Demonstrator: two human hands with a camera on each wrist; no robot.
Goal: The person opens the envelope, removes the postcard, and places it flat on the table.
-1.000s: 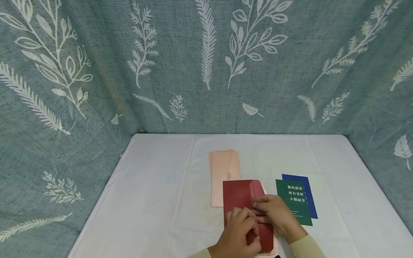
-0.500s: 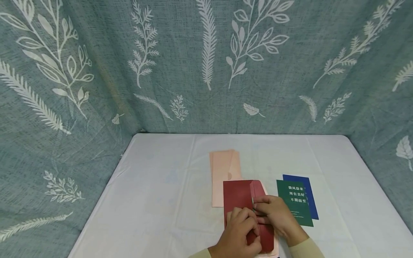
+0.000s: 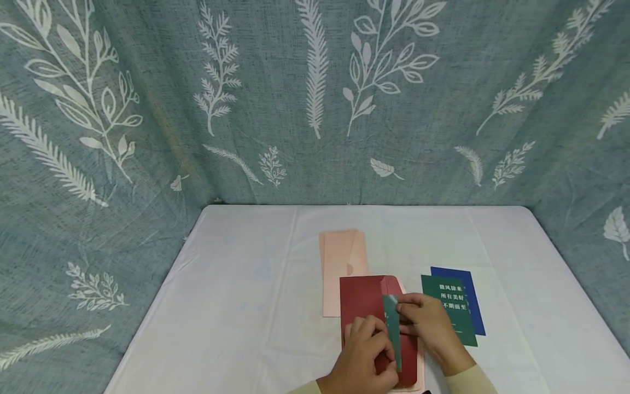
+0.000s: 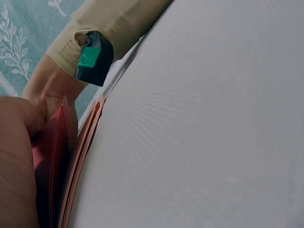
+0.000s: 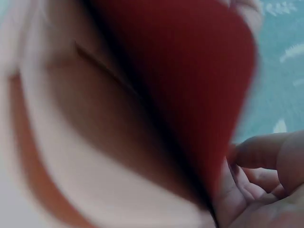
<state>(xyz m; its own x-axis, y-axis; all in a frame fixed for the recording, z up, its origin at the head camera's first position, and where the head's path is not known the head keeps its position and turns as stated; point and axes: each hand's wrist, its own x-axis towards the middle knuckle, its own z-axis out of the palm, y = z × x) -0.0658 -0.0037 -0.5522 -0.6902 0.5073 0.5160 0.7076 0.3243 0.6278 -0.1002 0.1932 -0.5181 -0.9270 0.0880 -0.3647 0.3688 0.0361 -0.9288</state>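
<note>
Two hands work at a red envelope [image 3: 366, 312] lying on the white table [image 3: 246, 306], stacked over a pink envelope whose edge shows beneath it. The left hand [image 3: 364, 355] curls its fingers onto the envelope's near half, pinning it and holding the flap edge. The right hand [image 3: 428, 323], just right of that grip, pinches a green card [image 3: 392, 328] that stands on edge between the two hands, over the envelope's opening. Beyond the grip lies another pink envelope [image 3: 342, 268]; to the right of the right hand rest a green printed card [image 3: 455, 298] and, partly under it, a blue card [image 3: 470, 290]. The right wrist view is too blurred to confirm the finger contact. Judged risks: the tilted card may catch on the flap and crease; if the left hand's hold slackens, the red envelope may slide on the pink one underneath; the card may slip from its narrow pinch.
</note>
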